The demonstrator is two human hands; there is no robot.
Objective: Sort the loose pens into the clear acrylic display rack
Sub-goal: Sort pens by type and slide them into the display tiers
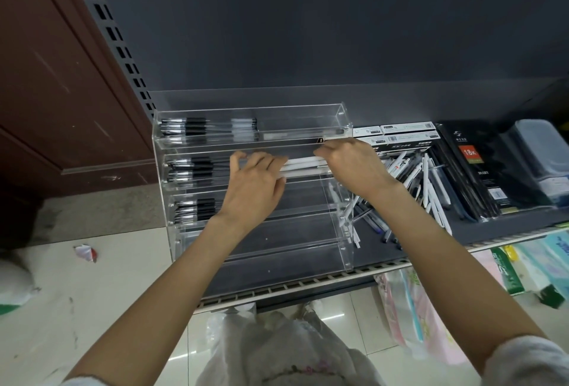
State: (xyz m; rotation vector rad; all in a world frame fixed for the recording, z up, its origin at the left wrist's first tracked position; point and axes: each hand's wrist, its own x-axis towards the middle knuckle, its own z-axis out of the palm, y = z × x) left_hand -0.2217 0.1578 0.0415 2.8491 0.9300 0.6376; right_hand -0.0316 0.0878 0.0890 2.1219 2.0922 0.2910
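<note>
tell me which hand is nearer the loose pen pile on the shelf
Right. The right hand is at the rack's right end, beside the loose pen pile; the left hand is mid-rack, farther away.

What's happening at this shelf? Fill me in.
A person is stocking a clear acrylic rack with pens. Both hands hold a small bundle of white pens over the second tier: the left hand at one end, the right hand at the other. The upper three tiers already hold black-grip pens on their left sides. A pile of loose pens waits on the shelf to the right.
</note>
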